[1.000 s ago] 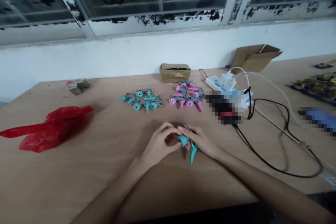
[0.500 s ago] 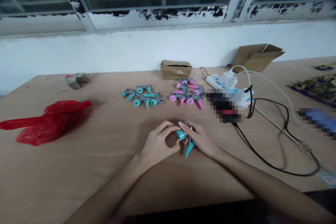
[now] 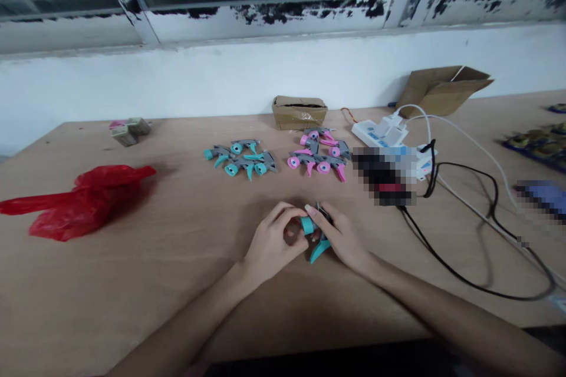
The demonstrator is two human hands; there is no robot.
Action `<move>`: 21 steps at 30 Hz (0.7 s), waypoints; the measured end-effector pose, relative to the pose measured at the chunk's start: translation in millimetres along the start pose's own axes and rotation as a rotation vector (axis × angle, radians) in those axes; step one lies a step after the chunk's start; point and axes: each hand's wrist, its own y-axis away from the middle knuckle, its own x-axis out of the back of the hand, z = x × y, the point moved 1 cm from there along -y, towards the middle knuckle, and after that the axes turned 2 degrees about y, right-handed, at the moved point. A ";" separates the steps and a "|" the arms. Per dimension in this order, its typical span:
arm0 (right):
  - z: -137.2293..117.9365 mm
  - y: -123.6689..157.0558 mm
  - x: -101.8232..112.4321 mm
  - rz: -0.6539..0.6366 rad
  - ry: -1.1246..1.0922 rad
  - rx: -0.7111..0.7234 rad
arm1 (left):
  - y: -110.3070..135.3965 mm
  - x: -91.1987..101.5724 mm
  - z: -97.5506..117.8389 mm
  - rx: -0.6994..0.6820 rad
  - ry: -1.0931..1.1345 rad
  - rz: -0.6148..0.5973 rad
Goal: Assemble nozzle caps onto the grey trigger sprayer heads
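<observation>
A teal-and-grey trigger spray head is in my hands near the front middle of the table, its trigger pointing down. My right hand is closed around its grey body, with the thumb lying along the top. The fingers and thumb of my left hand curl round the round teal collar; their exact contact is partly hidden. Beyond my hands lies a group of teal-and-grey spray heads. To its right is a group of pink-and-grey spray heads.
A red plastic bag and small grey blocks are at left. Small cardboard box and open carton stand by the wall. At right lie a power strip, looping cables and a tray of gold-coloured pieces.
The view has shifted slightly. Both hands stay together on the spray head, which is turned a little, and the left fingers sit slightly differently at its collar.
</observation>
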 end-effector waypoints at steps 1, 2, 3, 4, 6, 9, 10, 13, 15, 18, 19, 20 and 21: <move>-0.6 0.7 -0.2 0.006 0.010 0.001 | 0.1 -0.3 0.4 0.000 -0.016 0.013; -1.2 1.5 -0.4 0.012 0.018 0.000 | 0.2 -0.7 0.5 0.002 -0.024 0.025; -1.9 2.5 -0.8 0.013 0.024 -0.001 | 0.1 -0.9 0.2 0.008 -0.021 0.035; -2.7 3.6 -1.4 0.013 0.030 -0.003 | -0.3 -0.9 -0.6 0.016 -0.006 0.041; -4.5 6.3 -2.8 0.010 0.036 -0.004 | -1.9 -0.1 -3.1 0.037 0.045 0.037; -6.8 10.0 -4.9 -0.003 0.029 -0.005 | -5.6 3.4 -7.3 0.085 0.133 0.000; -7.1 10.7 -5.3 -0.011 0.021 -0.010 | -6.8 4.9 -8.3 0.103 0.169 -0.024; -6.7 10.4 -4.6 -0.032 -0.004 -0.028 | -8.9 8.6 -9.9 0.163 0.314 -0.120; -5.6 9.1 -3.2 -0.032 -0.014 -0.033 | -9.3 9.9 -10.4 0.188 0.384 -0.158; -4.7 7.8 -1.6 -0.042 -0.032 -0.034 | -9.5 10.0 -12.0 0.229 0.434 -0.173; -4.8 7.9 -1.4 -0.052 -0.038 -0.034 | -9.6 9.7 -12.6 0.247 0.451 -0.183; -5.1 8.3 -1.4 -0.063 -0.046 -0.034 | -9.8 9.5 -13.1 0.263 0.469 -0.196; -5.7 8.9 -1.4 -0.074 -0.053 -0.035 | -10.1 9.4 -13.4 0.273 0.481 -0.209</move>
